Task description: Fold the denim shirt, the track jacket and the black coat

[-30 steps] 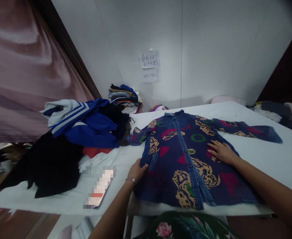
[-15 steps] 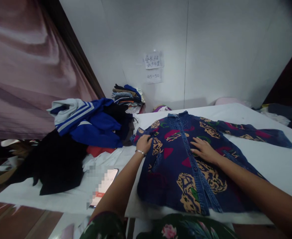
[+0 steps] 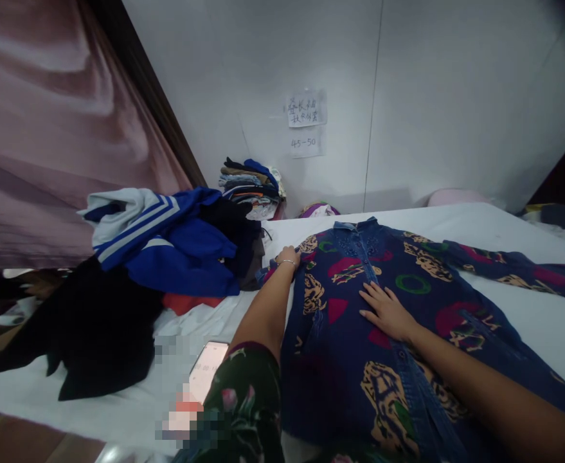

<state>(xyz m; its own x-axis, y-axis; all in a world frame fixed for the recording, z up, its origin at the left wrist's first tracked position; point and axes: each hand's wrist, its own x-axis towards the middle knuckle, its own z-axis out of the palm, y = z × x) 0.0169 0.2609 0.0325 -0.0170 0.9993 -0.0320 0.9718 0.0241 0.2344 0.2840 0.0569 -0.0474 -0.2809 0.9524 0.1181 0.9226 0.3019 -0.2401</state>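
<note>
A dark blue denim shirt point(image 3: 340, 360) with red, tan and green patterns lies spread front side up, its collar away from me. My left hand point(image 3: 288, 255) is at the shirt's left shoulder and armhole, fingers curled down on the cloth; the fingertips are partly hidden. My right hand point(image 3: 387, 312) rests flat on the button placket, fingers spread. The right sleeve point(image 3: 518, 263) stretches out to the side. Most of the left sleeve is hidden by my left hand and forearm.
The white table point(image 3: 547, 328) carries a heap of clothes at left, with a blue jacket point(image 3: 186, 251) over black garments point(image 3: 108, 334). A phone point(image 3: 208, 366) lies beside my left arm. Behind stand a folded stack point(image 3: 251, 186) and a wall with paper notes point(image 3: 306, 122).
My left hand has moved up along the shirt's side to the shoulder. My right hand stays on the placket, a little lower on the shirt. The camera view has shifted slightly.
</note>
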